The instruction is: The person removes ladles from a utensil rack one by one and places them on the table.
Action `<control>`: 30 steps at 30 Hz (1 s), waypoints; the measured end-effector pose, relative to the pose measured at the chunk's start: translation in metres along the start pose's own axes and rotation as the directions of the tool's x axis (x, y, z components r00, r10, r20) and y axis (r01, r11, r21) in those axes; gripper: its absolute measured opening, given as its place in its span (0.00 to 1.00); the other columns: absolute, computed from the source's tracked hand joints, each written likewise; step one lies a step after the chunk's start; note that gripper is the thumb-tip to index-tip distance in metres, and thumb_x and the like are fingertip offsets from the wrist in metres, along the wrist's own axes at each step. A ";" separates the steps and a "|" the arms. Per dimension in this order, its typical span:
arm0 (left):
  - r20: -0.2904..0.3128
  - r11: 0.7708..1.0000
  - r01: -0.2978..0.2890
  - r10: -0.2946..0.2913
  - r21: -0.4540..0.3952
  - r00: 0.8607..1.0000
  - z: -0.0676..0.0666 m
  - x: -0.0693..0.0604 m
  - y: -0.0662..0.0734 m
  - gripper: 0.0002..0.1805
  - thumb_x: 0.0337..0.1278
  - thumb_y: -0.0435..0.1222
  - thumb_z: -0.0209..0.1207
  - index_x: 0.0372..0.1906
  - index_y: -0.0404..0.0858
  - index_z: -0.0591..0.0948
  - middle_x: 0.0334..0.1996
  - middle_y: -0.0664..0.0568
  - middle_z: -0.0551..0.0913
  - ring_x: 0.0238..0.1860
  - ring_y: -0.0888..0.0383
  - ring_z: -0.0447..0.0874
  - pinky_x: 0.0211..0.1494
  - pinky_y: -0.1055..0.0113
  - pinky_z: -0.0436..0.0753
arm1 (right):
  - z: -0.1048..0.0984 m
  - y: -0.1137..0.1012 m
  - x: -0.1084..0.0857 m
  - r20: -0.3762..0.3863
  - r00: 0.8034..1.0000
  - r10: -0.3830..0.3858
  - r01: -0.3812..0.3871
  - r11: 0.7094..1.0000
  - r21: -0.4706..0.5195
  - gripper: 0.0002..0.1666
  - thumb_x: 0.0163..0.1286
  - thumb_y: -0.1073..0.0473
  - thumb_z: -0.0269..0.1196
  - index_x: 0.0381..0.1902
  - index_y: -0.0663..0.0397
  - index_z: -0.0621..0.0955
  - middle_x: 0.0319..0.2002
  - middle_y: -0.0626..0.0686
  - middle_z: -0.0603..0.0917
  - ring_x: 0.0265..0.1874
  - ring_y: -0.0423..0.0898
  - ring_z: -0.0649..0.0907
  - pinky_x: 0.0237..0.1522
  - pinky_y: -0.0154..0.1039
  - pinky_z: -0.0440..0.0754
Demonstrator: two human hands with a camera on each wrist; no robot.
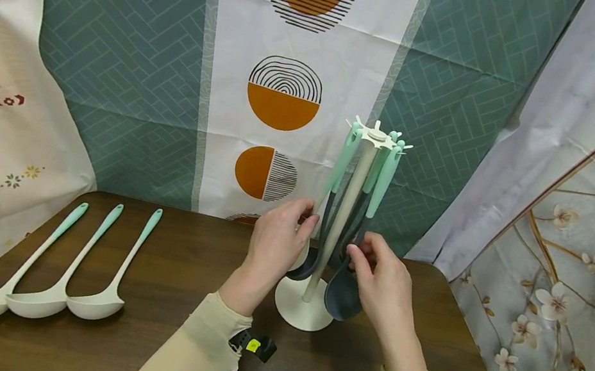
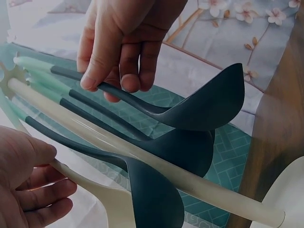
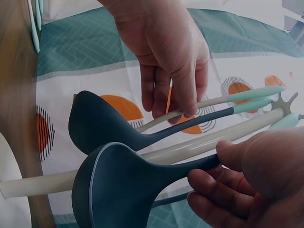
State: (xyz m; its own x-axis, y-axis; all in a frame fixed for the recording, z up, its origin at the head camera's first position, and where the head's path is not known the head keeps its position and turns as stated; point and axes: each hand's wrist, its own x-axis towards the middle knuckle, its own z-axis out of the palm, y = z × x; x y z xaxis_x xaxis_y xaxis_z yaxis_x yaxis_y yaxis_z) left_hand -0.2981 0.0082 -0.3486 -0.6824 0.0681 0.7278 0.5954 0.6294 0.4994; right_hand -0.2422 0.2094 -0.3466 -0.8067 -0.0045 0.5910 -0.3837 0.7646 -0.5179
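Cream stand (image 1: 342, 218) held dark ladles (image 2: 159, 194). Left grip (image 1: 280, 238) pinched pale ladle (image 2: 118, 206) at stand's left, hooked or not unclear; right grip (image 1: 385, 277) pinched dark ladle (image 1: 344, 295) at stand's right. Seemingly partway: three white ladles (image 1: 36, 304) lay unhung on counter (image 1: 170, 288), well left of stand.

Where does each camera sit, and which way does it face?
Head: worn on the head, facing forward and down at the utensil stand; left hand, right hand and sleeves show.
Left wrist: worn there, looking across dark ladles toward flowered cloth; fingers of both hands show.
Right wrist: worn there, looking from the opposite side toward orange-printed cloth; both hands show.
Both wrist views share the pole and dark ladles.
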 end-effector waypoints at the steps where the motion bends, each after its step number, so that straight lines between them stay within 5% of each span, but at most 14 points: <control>1: 0.000 1.000 0.000 0.000 0.000 1.000 -0.001 0.000 0.000 0.06 0.76 0.37 0.70 0.49 0.39 0.88 0.40 0.50 0.91 0.39 0.53 0.90 0.41 0.56 0.87 | 0.000 0.000 0.000 0.001 1.000 0.000 0.000 1.000 0.001 0.08 0.81 0.58 0.70 0.51 0.53 0.84 0.35 0.51 0.89 0.34 0.47 0.90 0.41 0.53 0.86; 30: -0.017 0.999 -0.031 0.032 0.031 0.999 -0.021 -0.002 0.005 0.05 0.75 0.35 0.71 0.47 0.39 0.89 0.38 0.51 0.90 0.36 0.53 0.89 0.37 0.58 0.86 | -0.002 -0.002 0.000 0.004 1.000 -0.015 0.015 1.000 -0.001 0.07 0.82 0.57 0.69 0.50 0.53 0.84 0.33 0.49 0.89 0.34 0.48 0.90 0.41 0.54 0.84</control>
State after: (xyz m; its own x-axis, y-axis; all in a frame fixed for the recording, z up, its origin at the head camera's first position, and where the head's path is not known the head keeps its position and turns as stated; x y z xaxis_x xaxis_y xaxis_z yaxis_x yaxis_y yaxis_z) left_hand -0.2851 -0.0054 -0.3374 -0.6560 0.0752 0.7510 0.6029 0.6509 0.4614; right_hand -0.2405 0.2091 -0.3448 -0.8027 -0.0189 0.5961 -0.3955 0.7649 -0.5084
